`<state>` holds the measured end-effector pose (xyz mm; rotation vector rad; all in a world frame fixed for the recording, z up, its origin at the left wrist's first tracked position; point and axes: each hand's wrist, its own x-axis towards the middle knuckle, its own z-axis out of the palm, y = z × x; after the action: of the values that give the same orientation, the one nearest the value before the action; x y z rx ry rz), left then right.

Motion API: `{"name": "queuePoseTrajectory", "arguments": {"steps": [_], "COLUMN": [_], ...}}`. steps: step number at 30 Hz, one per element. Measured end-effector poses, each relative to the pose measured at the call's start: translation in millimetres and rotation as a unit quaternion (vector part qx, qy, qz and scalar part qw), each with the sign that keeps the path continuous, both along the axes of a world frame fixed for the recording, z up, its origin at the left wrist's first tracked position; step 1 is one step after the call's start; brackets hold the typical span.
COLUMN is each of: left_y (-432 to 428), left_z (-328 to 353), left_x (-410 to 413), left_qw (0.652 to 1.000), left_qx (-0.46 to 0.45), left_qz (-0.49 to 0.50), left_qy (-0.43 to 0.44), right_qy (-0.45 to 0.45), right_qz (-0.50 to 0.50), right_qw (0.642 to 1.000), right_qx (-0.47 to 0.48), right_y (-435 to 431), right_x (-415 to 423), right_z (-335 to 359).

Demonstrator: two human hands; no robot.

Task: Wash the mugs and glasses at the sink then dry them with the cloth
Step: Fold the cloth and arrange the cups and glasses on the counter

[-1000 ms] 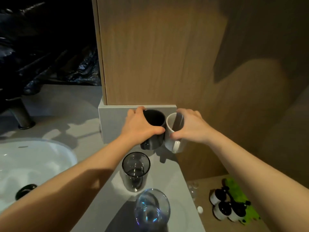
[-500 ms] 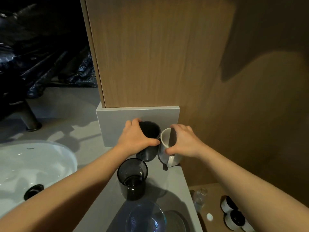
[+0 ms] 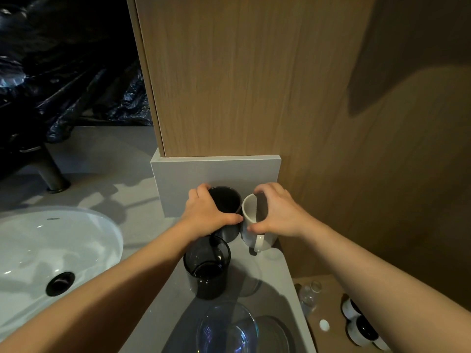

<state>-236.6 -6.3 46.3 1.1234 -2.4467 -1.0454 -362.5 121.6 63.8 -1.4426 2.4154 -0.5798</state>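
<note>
Nearest me, at the bottom edge, a clear iridescent drinking glass (image 3: pixel 226 329) stands on the grey stone surface (image 3: pixel 132 197). Just beyond it is a dark smoked-glass tumbler (image 3: pixel 207 268), upright and open at the top. Past the tumbler, 2 mugs stand side by side and seem to touch, close to the low grey upstand (image 3: pixel 193 174) at the back of the surface. My left hand (image 3: pixel 206 212) grips the round black ceramic mug (image 3: pixel 226 207), fingers curled over its far rim and thumb wrapped across the near side. My right hand (image 3: pixel 277 212) grips the white ceramic mug (image 3: pixel 252 220) the same way, fingers over the far rim and thumb pinching the near wall just above the handle, which points back toward me. The white mug looks tipped a little toward the black one; I cannot tell whether either is lifted off the surface. To my left, well apart from the mugs, lies the oval white sink basin (image 3: pixel 84 233) with its dark round drain (image 3: pixel 60 283), and behind it the dark metal tap base (image 3: pixel 52 174). Down to my right, a lower wooden ledge (image 3: pixel 328 289) holds a small clear bottle (image 3: pixel 308 296), a white cap (image 3: pixel 324 324) and some black-and-white round pots (image 3: pixel 356 324). Above the upstand rises a tall wooden panel (image 3: pixel 229 72), with crumpled black plastic sheeting (image 3: pixel 63 72) to its left.
</note>
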Motion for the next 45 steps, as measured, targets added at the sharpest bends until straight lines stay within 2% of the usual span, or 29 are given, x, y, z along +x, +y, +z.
{"name": "queuePoseTrajectory", "arguments": {"steps": [4,7,11,19,30,34,38,42,45], "left_y": [-3,-8,-14,-10,-11,-4,-3,9,17], "left_z": [3,6,6,-3,-11,-10,-15,-34,-47], "left_x": [1,7,15,19,23,31,65,105,124], "left_qw": [0.999,0.998,0.999,0.999,0.999,0.994,0.984,0.957,0.938], "left_qx": [0.02,0.047,0.025,-0.025,-0.002,0.068,0.09,0.195,0.265], "left_qz": [-0.015,-0.021,-0.011,0.025,0.035,-0.003,0.011,-0.03,-0.094], "left_qy": [-0.036,-0.023,-0.029,-0.021,0.03,0.087,0.154,0.213,0.203], "right_qy": [-0.016,0.025,-0.063,-0.132,-0.142,-0.137,-0.171,-0.205,-0.221], "right_qz": [-0.001,-0.069,-0.166,-0.157,-0.175,-0.195,-0.214,-0.219,-0.237], "right_qw": [1.0,0.997,0.984,0.971,0.961,0.962,0.938,0.923,0.914], "right_qx": [-0.017,0.027,-0.019,-0.126,-0.159,-0.131,-0.211,-0.241,-0.245], "right_y": [3,5,11,11,8,17,42,78,101], "right_x": [0,3,9,9,12,20,47,86,115], "right_z": [0,-2,-13,-17,-30,-29,-21,-34,-53]}}
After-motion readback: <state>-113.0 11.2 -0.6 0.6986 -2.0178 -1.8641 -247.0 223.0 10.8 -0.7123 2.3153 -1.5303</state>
